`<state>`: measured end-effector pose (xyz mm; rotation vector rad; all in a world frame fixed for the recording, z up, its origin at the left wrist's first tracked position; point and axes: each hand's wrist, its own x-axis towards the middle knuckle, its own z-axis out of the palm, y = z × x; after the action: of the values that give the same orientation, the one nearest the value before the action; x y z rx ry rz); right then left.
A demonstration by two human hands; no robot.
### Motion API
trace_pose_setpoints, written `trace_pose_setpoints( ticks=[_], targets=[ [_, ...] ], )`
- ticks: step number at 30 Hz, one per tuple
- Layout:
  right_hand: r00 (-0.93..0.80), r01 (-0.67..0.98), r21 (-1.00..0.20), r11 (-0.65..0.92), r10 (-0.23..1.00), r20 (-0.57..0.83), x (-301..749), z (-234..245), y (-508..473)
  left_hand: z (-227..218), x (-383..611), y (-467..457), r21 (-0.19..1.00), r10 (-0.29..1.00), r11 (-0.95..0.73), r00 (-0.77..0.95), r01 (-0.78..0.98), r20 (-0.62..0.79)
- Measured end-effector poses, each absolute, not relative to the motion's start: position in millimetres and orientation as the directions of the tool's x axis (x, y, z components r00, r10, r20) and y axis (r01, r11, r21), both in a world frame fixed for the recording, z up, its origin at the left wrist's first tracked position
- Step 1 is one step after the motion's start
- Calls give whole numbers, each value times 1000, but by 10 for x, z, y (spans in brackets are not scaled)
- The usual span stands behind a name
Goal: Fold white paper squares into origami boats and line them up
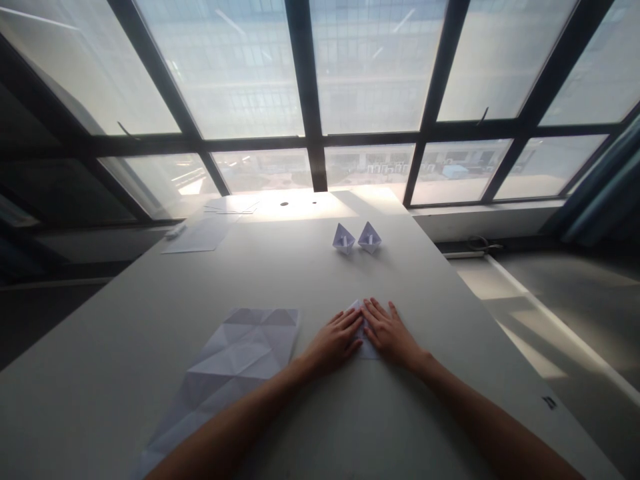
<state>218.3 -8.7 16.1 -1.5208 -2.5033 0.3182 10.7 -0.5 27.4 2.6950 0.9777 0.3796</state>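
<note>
Left hand [334, 341] and right hand [393, 335] laid flat, fingers [375, 313] outstretched and slightly spread over small folded paper [370, 353] on tabletop [300, 277], two paper shapes [369, 240] at its twelve o'clock, creased sheet [240, 353] at nine

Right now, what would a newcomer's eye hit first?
The bright windows across the top. Then the left hand and right hand, laid over a small folded paper. Two paper shapes stand beyond them; a creased sheet lies to their left.
</note>
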Motion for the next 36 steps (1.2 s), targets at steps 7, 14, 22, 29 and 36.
trace_pose_setpoints(
  ticks=[7,14,22,29,36],
  targets=[
    [-433,857,-281,431,899,61,2177,161,-89,223,54,7,221,605,-786,791,577,88],
    [-415,865,-285,413,908,58,2182,179,-89,299,31,-27,204,569,-810,821,549,51],
    [-277,923,-255,288,958,78,2276,123,-15,406,51,-69,245,452,-870,890,427,56],
    [-391,854,-298,426,904,171,2316,145,13,457,79,-62,279,439,-870,897,407,59],
    [-534,793,-288,537,840,95,2305,203,2,553,105,-52,378,408,-865,900,329,150]
  ],
)
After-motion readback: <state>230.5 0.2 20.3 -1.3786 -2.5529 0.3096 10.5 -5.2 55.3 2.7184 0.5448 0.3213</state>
